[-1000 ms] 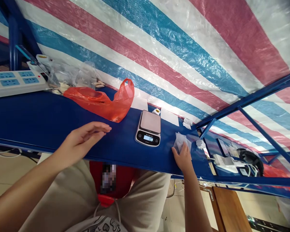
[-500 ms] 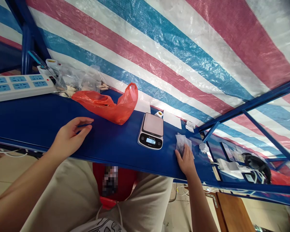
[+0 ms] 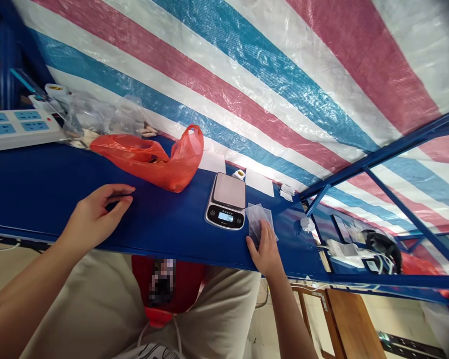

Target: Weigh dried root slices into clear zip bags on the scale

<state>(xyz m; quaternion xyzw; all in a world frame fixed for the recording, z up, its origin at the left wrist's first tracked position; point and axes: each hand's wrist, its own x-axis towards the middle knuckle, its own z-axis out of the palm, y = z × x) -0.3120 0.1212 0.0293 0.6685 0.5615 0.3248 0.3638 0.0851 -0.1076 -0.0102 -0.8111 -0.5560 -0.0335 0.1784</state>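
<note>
Lying over the clear plastic bags [image 3: 255, 217], the right hand [image 3: 266, 249] is showing a released grip, its fingers reaching across the film and its thumb standing apart at the left side. The bags are resting flat on the worktop [image 3: 164, 227], just beside the right side of the scale [image 3: 229, 192], and a strip of blue is running between them and the near edge. The right wrist is crossing that edge.

The left hand [image 3: 99, 212] is holding nothing; its grip is also released, with fingers curving and a gap showing between thumb and forefinger. Whether it is touching the surface, I cannot tell. A wide stretch of worktop is opening between it and the scale, giving sideways room.

Toward the far edge, room is narrowing: the red bag [image 3: 145, 159] is sitting beyond the left hand, the tape roll [image 3: 239, 174] and a white paper [image 3: 260, 183] are lying behind the scale, and the striped sheet [image 3: 217, 94] is rising behind them. A white plug [image 3: 307, 224] is lying to the right of the bags.
</note>
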